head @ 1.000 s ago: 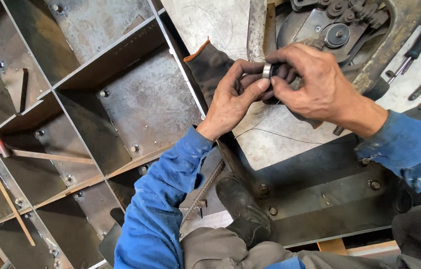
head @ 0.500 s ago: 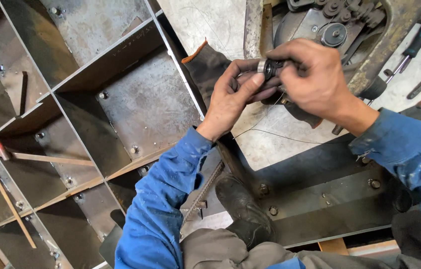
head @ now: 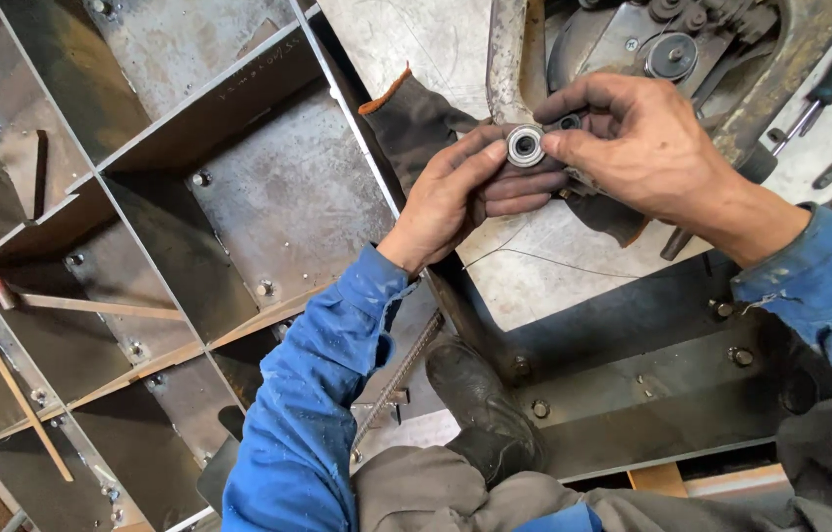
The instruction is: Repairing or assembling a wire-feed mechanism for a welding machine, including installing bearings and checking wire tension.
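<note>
A small round steel bearing (head: 525, 146) with a dark centre sits between the fingertips of both hands. My left hand (head: 465, 192) cradles it from below with the fingers curled under it. My right hand (head: 638, 148) pinches its right edge with thumb and forefinger. A second small dark ring (head: 570, 122) shows just behind, near my right fingers. Both arms wear blue sleeves. Under the hands lies a dark work glove (head: 414, 123) with an orange cuff on a pale metal plate (head: 544, 276).
A welded steel grid of open compartments (head: 190, 227) fills the left side. A machine part with a pulley (head: 670, 56) sits at the top right, with hand tools (head: 830, 89) beside it. My black boot (head: 480, 404) rests on a bolted steel frame (head: 652, 374).
The bearing has turned face-up toward the camera and my fingers have opened around it, so it shows clearly. The hands stay in about the same place.
</note>
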